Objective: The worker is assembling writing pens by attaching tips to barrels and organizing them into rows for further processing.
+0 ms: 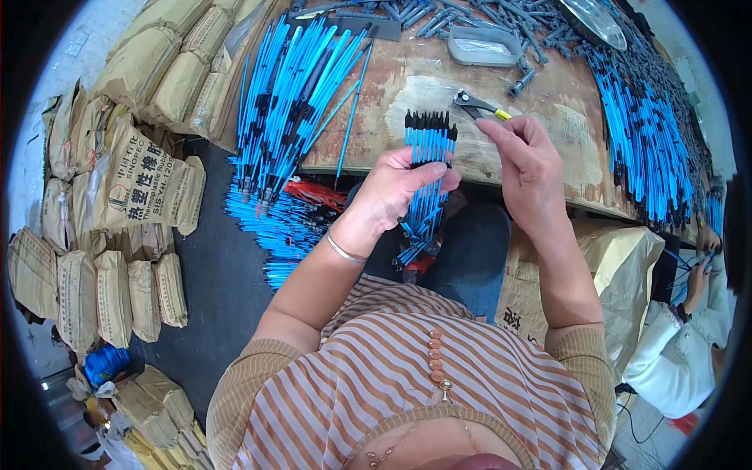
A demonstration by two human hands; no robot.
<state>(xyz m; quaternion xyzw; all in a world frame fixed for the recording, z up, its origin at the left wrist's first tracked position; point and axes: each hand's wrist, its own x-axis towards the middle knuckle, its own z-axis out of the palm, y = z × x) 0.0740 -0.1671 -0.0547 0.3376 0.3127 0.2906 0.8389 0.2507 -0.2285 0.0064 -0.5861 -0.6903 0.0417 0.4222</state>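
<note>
Now left hand (pixel 401 185) grasps blue rods (pixel 428 144); right hand (pixel 531 160) half-curled, grip unclear; brown sack (pixel 139 182) bears dark print.

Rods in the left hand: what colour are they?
The rods in the left hand are bright blue with black upper tips; the head view shows this best.

Tan sack (pixel 145 176) bore dark characters, Latin lettering, red emblem; upright sacks (pixel 112 298), small print; paper bag (pixel 523 286), dark characters.
</note>
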